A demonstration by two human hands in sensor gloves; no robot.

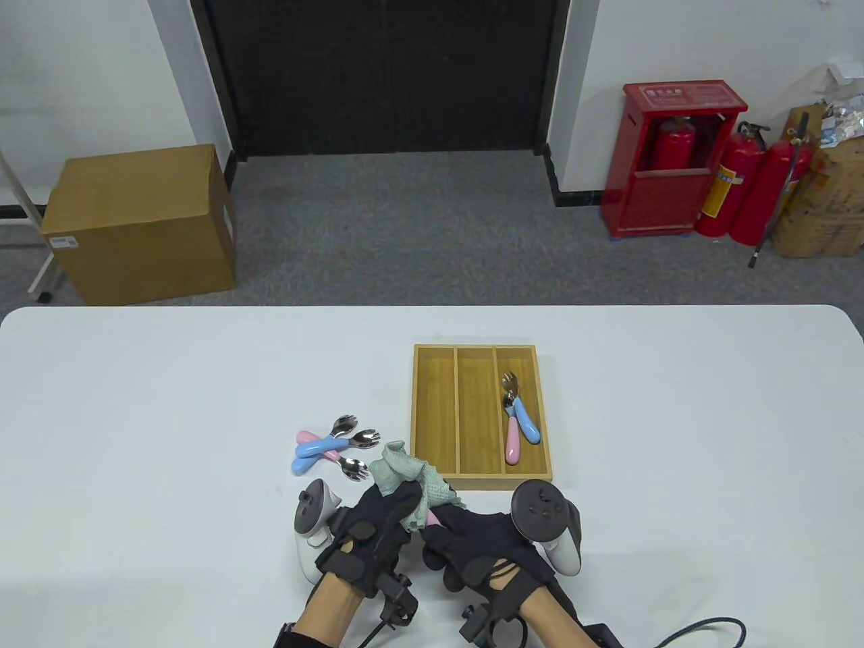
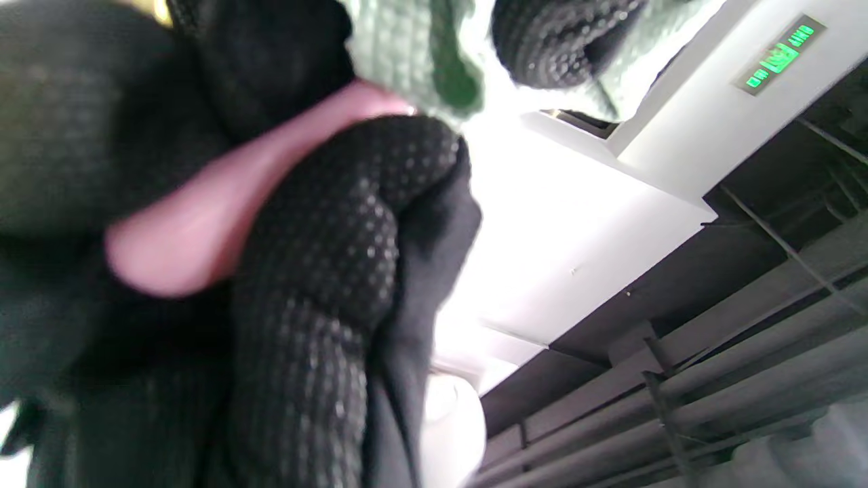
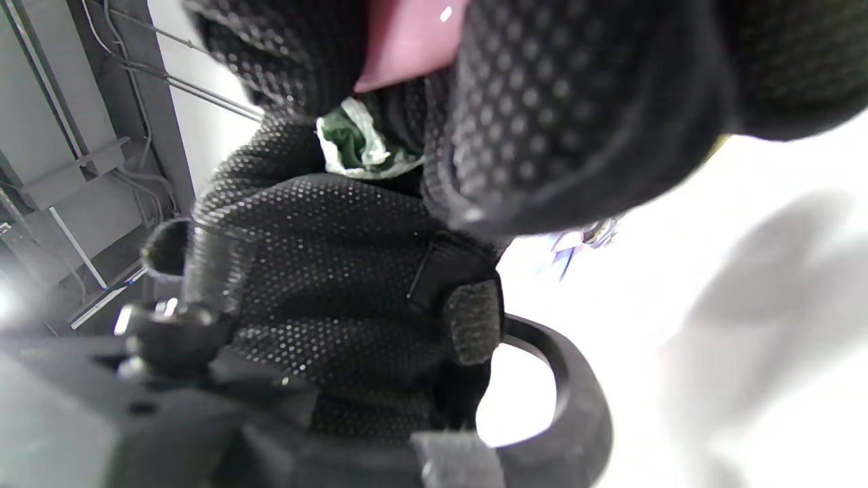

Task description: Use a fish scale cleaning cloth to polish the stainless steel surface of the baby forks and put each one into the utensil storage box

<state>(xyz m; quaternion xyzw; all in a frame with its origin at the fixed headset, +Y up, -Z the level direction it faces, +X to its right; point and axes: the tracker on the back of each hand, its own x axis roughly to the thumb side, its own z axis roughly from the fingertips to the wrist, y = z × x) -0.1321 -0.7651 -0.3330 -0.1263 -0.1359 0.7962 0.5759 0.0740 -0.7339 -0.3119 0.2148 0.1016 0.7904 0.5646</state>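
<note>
My left hand [image 1: 386, 518] grips a crumpled green cleaning cloth [image 1: 413, 480] that is wrapped over the head of a pink-handled baby fork [image 1: 432, 518]. My right hand [image 1: 462, 540] holds that fork by its pink handle [image 2: 196, 230], just right of the left hand. The fork's steel head is hidden inside the cloth [image 2: 413, 61]. Both hands are over the table's near edge, in front of the wooden storage box [image 1: 414, 412]. The pink handle [image 3: 407, 34] and a bit of cloth [image 3: 356, 146] show in the right wrist view.
In the box's right compartment lie a blue-handled fork [image 1: 526, 424] and a pink-handled fork [image 1: 513, 447]; its other two compartments hold nothing. Three loose forks [image 1: 331, 445] with pink and blue handles lie in a pile left of the box.
</note>
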